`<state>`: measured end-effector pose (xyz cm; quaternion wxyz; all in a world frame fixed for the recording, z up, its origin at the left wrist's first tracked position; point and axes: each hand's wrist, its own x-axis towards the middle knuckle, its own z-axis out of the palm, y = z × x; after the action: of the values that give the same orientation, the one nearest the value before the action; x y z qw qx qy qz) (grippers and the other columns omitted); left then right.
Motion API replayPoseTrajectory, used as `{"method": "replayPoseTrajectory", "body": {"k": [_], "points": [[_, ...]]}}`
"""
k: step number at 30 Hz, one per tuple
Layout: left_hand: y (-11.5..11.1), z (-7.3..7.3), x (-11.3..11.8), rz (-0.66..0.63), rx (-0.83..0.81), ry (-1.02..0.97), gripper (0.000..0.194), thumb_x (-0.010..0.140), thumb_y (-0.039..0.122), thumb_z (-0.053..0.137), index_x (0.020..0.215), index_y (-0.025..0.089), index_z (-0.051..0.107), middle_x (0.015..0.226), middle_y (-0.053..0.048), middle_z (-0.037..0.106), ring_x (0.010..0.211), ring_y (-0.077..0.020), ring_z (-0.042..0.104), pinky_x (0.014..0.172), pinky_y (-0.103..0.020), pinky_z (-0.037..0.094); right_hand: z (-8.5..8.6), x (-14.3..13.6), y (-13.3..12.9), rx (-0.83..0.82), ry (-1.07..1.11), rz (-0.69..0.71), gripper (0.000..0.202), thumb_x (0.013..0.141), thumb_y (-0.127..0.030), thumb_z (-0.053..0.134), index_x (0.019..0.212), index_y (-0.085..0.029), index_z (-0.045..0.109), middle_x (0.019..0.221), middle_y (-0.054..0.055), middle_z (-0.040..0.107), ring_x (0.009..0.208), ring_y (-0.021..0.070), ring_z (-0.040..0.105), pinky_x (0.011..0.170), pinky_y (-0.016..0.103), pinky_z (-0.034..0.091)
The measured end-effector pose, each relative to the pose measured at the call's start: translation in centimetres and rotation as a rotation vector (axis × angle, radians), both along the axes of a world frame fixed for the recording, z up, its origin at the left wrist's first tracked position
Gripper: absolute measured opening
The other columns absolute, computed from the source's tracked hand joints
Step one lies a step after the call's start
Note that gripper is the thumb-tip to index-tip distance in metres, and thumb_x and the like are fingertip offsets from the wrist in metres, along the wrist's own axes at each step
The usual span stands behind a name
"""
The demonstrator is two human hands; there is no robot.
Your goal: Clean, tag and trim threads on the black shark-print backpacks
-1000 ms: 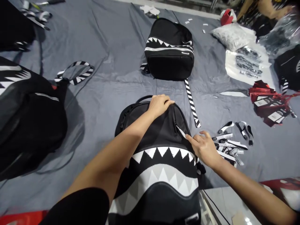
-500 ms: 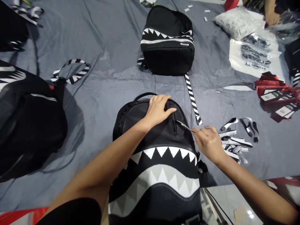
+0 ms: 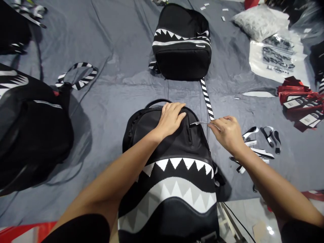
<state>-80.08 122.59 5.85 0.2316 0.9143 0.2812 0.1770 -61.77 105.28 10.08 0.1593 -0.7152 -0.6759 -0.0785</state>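
End of zip pull (image 3: 199, 123) hidden in right hand (image 3: 227, 134), near backpack (image 3: 174, 145) cut off below, corner plastic (image 3: 310, 22) blurred — perhaps bagging

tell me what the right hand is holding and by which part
The right hand holds the zipper pull by its outer end, away from the backpack.

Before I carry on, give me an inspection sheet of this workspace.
Surface: grey cloth, wrinkled.
Things in hand: black backpack with tooth print; narrow strip, one end at its front slit.
Clutter: loose straps, red tag bundle, plastic bag, all at right.
Hands: left hand resting on the backpack's top; right hand pinching the strip.
Cables: thin dark line, probably a cord, against the floor, lower right.
Surroundings: other backpacks beyond and at left.
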Motion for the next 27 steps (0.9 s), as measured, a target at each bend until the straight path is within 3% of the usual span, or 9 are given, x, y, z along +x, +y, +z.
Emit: {"method": "replayPoseTrajectory", "body": {"k": [12,19,23,27], "points": [[0.2,-0.1,0.0,0.013,-0.027,-0.015,0.038,0.099,0.033,0.033,0.129,0.024,0.054,0.127,-0.004,0.061,0.117,-0.0220,0.050,0.109,-0.043,0.028,0.1,1.1,6.0,-0.035,-0.032,-0.053,0.027,0.096,-0.033,0.048,0.077,-0.018,0.063,0.069,0.003,0.065,0.065,0.0167,0.056,0.084,0.036,0.035],[-0.3,0.1,0.4,0.000,-0.011,-0.030,0.038,0.098,0.033,0.033,0.129,0.024,0.054,0.122,-0.004,0.062,0.115,-0.0215,0.050,0.108,-0.041,0.029,-1.3,1.7,11.4,0.020,0.033,-0.217,0.022,0.094,-0.030,0.048,0.082,-0.017,0.060,0.075,0.005,0.064,0.070,0.0193,0.056,0.079,0.037,0.034],[0.0,-0.1,-0.1,-0.017,-0.024,-0.023,0.038,0.098,0.032,0.033,0.130,0.023,0.053,0.123,-0.005,0.061,0.114,-0.0218,0.050,0.107,-0.041,0.029,-1.1,1.5,9.9,0.047,0.042,-0.200,0.025,0.096,-0.030,0.044,0.083,-0.018,0.061,0.075,0.004,0.064,0.071,0.0182,0.057,0.078,0.035,0.036],[0.5,-0.5,-0.3,-0.010,-0.046,-0.035,0.037,0.097,0.033,0.038,0.129,0.021,0.053,0.122,-0.006,0.062,0.114,-0.0224,0.051,0.106,-0.041,0.031,0.2,0.9,4.0,0.109,-0.020,-0.071,0.018,0.096,-0.024,0.046,0.096,-0.020,0.064,0.075,0.003,0.065,0.072,0.0174,0.058,0.084,0.037,0.040]]}}
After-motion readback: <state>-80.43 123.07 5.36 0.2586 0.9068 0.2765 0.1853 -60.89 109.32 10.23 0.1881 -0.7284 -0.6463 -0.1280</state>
